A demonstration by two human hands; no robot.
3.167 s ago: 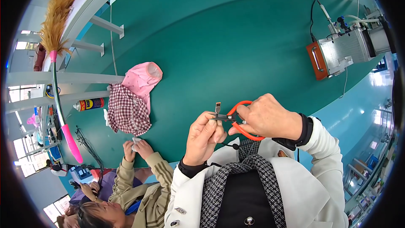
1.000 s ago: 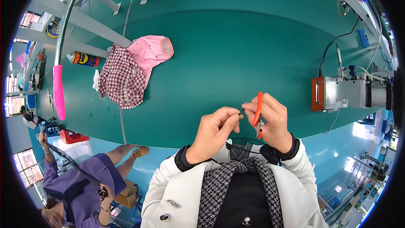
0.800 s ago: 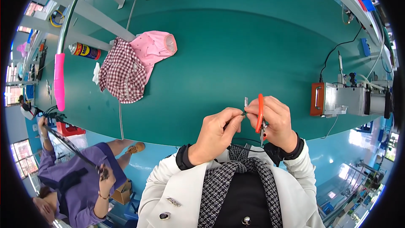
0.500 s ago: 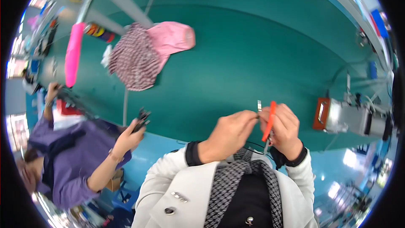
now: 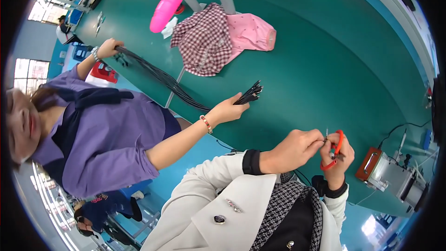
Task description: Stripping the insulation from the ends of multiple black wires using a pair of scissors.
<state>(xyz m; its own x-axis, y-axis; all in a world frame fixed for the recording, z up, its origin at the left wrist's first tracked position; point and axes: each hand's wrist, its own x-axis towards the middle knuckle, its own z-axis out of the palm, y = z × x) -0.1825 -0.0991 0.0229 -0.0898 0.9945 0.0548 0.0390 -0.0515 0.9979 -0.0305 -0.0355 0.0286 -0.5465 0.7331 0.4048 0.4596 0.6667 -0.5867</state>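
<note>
A co-worker's hand [image 5: 226,110] has brought black cables [image 5: 186,93] onto the table [image 5: 325,65]; both hands together, right hand [image 5: 335,153] gripping orange cutters [image 5: 335,148], left hand [image 5: 297,146] pinching a wire.

Teal table [image 5: 325,60] (checked cloth [image 5: 204,42], pink cloth [image 5: 251,32]).

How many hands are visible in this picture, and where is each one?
4. The wearer's left hand and right hand meet around an orange-handled tool. A co-worker's two hands hold a bundle of black cables: one near its end, one farther back. Others may be hidden.
</note>
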